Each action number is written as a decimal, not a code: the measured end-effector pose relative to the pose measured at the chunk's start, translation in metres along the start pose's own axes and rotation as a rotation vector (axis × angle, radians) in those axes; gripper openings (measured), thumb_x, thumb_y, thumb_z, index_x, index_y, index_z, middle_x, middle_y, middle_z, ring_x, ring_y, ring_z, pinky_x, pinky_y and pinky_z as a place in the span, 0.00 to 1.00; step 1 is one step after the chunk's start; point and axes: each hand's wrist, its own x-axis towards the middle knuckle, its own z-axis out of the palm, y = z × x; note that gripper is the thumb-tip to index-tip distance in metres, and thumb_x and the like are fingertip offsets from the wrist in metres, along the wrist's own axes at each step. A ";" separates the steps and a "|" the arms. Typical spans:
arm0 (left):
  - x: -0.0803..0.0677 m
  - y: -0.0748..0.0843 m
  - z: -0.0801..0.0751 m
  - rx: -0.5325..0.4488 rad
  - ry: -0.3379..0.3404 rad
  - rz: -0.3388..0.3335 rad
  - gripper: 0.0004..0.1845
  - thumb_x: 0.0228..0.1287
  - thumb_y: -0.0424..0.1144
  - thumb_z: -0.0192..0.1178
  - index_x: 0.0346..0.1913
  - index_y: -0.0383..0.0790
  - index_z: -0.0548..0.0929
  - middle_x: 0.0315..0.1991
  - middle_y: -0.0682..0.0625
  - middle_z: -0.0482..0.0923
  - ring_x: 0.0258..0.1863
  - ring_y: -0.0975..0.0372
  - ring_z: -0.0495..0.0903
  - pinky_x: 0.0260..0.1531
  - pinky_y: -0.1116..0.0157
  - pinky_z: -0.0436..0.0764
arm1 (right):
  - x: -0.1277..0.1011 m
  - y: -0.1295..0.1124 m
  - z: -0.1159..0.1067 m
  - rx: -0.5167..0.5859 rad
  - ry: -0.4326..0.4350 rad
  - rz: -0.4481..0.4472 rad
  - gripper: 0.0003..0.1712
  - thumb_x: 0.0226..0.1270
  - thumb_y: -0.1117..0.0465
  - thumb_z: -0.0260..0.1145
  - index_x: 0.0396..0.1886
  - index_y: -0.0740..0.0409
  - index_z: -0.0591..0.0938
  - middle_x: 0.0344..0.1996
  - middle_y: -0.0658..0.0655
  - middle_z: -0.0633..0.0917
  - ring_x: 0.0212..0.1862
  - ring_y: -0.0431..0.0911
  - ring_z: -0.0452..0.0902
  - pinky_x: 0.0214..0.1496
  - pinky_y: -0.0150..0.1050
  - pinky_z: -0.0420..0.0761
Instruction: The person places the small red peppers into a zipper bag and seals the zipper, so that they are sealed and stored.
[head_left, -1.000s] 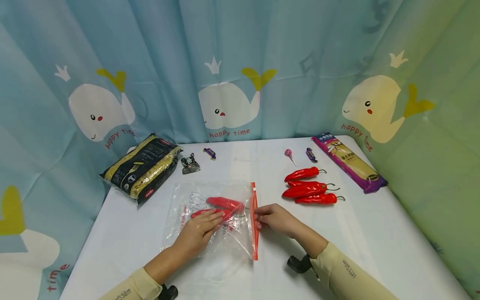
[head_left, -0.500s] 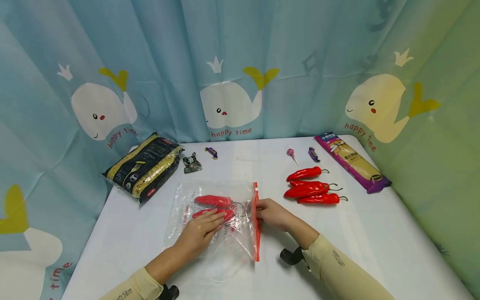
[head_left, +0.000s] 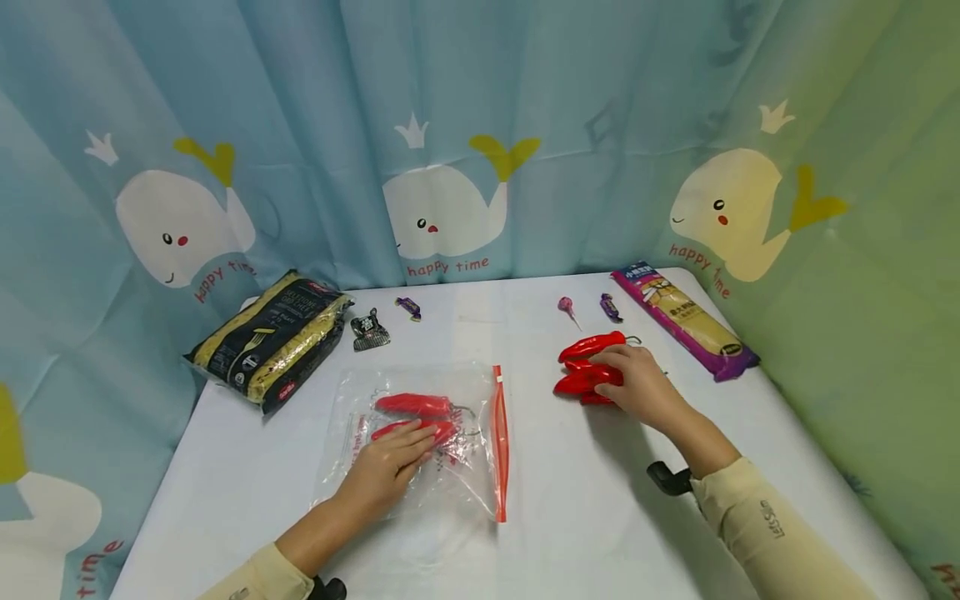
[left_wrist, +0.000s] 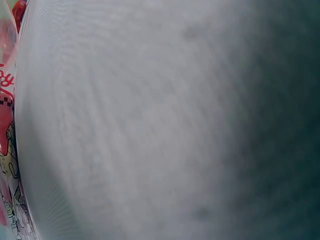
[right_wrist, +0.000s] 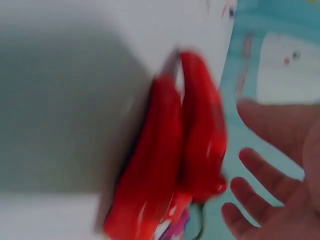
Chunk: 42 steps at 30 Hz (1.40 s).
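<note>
A clear zip bag with a red zipper strip lies flat on the white table. Two red chili peppers are inside it. My left hand rests flat on the bag, fingers straight, over the lower pepper. My right hand is at the loose pile of red peppers to the right of the bag. In the right wrist view the fingers are spread beside the peppers, not closed round them. The left wrist view is blurred and shows only the table and the bag's edge.
A black and yellow pasta pack lies at the back left, a purple noodle pack at the back right. A small dark packet, two purple candies and a lollipop lie along the back. A whale-print curtain surrounds the table.
My right hand has let go of the bag's zipper end and moved right to the pile of peppers. The left hand stays flat on the bag.
</note>
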 end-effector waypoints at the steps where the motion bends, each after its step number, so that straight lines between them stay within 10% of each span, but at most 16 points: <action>1: 0.000 0.000 0.000 0.000 -0.003 -0.005 0.20 0.59 0.32 0.72 0.56 0.37 0.87 0.58 0.48 0.82 0.61 0.48 0.79 0.58 0.49 0.78 | 0.000 0.006 -0.002 -0.012 -0.019 0.009 0.25 0.62 0.65 0.74 0.59 0.64 0.82 0.60 0.71 0.77 0.64 0.70 0.64 0.63 0.70 0.69; 18: -0.001 0.002 0.001 0.021 -0.006 0.005 0.20 0.58 0.33 0.73 0.55 0.37 0.87 0.58 0.48 0.83 0.60 0.48 0.80 0.57 0.49 0.79 | 0.000 0.037 0.005 -0.066 -0.077 0.000 0.29 0.62 0.63 0.75 0.63 0.61 0.80 0.60 0.72 0.77 0.64 0.70 0.66 0.66 0.73 0.62; 27: -0.001 0.001 0.000 0.028 0.020 0.021 0.20 0.57 0.32 0.74 0.54 0.37 0.88 0.57 0.48 0.83 0.60 0.49 0.80 0.56 0.50 0.80 | -0.014 0.010 0.010 0.027 0.024 -0.099 0.28 0.57 0.65 0.78 0.59 0.60 0.82 0.58 0.67 0.79 0.63 0.67 0.68 0.67 0.70 0.60; 42: 0.001 -0.002 0.003 0.020 0.048 0.037 0.19 0.56 0.31 0.74 0.52 0.35 0.88 0.56 0.46 0.84 0.58 0.47 0.81 0.55 0.48 0.80 | -0.029 -0.044 0.063 0.233 -0.119 -0.206 0.30 0.54 0.62 0.80 0.58 0.56 0.82 0.54 0.54 0.84 0.58 0.53 0.77 0.60 0.55 0.79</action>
